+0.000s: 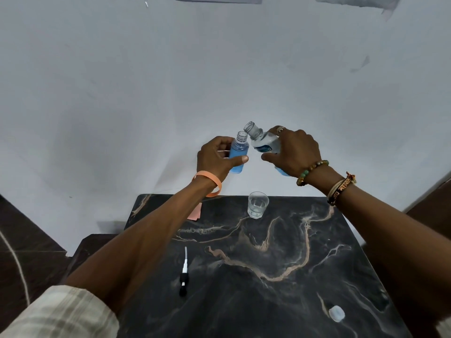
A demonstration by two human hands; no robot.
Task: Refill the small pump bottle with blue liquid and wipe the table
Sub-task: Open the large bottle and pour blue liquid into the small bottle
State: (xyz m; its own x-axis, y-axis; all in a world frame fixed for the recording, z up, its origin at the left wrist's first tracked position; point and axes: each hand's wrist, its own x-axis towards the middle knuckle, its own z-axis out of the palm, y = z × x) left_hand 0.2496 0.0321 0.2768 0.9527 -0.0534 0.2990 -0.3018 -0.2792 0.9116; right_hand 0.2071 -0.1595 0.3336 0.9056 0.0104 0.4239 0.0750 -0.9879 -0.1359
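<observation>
- As the person stands over the dark, marbled surface (pixel 305 240), a small clear cap (pixel 336 313) lies nearest, on the right.
- A bit further, the pump top (pixel 183 276) with its thin tube lies flat, off its bottle.
- Further back stands a glass (pixel 258 204) with a little clear liquid, and a pink cloth (pixel 195 212) peeks out by the left arm.
- Past the far edge, the left hand (pixel 214 158) is closed around the small pump bottle (pixel 238 152), upright and mostly full of blue.
- The right hand (pixel 292 151) grips the big bottle (pixel 264 141), its open mouth just beside the small one. No stream shows.
- I think filling is nearly done; the pump top, cap and wiping are left.
- Behind is a plain pale wall (pixel 219 69).
</observation>
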